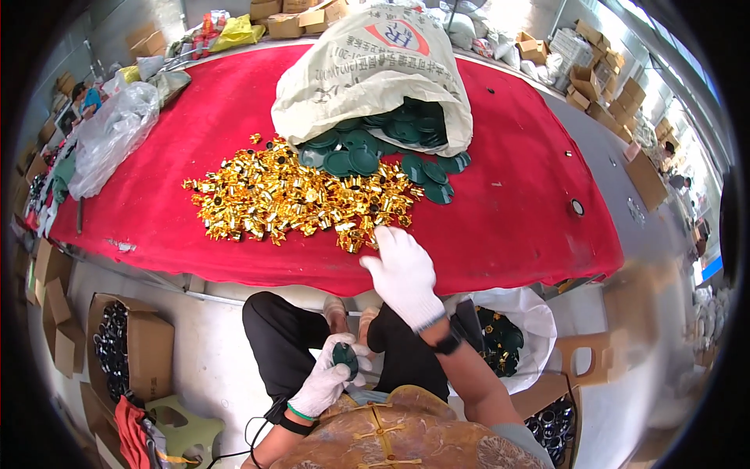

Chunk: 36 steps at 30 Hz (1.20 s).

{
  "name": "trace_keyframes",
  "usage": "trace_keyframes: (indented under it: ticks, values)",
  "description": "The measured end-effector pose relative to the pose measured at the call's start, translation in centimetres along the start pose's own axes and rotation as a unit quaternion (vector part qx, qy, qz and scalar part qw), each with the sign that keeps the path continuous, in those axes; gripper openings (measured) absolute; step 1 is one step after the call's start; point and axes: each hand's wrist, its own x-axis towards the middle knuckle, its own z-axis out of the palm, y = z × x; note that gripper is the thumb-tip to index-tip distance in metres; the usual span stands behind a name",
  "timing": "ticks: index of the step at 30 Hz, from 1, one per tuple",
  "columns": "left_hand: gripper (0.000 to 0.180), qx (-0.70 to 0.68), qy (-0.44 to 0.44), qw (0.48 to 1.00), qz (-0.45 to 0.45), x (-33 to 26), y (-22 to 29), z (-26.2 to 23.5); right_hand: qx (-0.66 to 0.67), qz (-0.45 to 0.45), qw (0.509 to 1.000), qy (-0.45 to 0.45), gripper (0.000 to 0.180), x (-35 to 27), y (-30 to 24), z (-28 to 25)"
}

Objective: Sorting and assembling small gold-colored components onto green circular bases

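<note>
My left hand (321, 383), in a white glove, is closed around a dark green round disc (344, 357) above my lap. My right hand (404, 273), also gloved, reaches to the near right edge of a heap of shiny gold flower-like pieces (289, 195). Its thumb stands apart from the fingers, and the fingertips are beside the nearest gold pieces; I see nothing held there. Behind the heap a white woven sack (367, 66) lies on its side, its mouth toward me. More dark green discs (351, 154) spill from it onto the red cloth (508, 187).
By my right leg, a white bag (539, 320) holds green discs with gold pieces on them. Cartons of dark shiny parts stand at the lower left (152, 352) and lower right. A clear plastic bag (117, 137) lies on the table's left end. A small ring (577, 207) sits at right.
</note>
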Motion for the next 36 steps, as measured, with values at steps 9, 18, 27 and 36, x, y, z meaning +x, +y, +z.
trace_keyframes:
  ticks: [9,18,27,36]
  values:
    - [0.077,-0.054,0.020,0.998,0.023,-1.3,2.2,1.2,0.391,0.156,0.904,-0.070,0.035,-1.1,1.9,-1.1]
    - [0.087,0.150,-0.013,0.984,0.091,1.7,4.2,3.6,0.651,0.173,0.726,-0.136,0.021,-11.0,-3.5,-2.5]
    - [0.093,0.254,0.102,0.952,0.134,1.1,2.8,5.5,0.635,0.251,0.724,-0.098,0.021,-14.7,-4.3,0.3]
    - [0.098,0.409,0.074,0.905,0.093,0.9,3.1,4.7,0.722,0.362,0.581,-0.104,0.015,-14.8,-3.8,0.1]
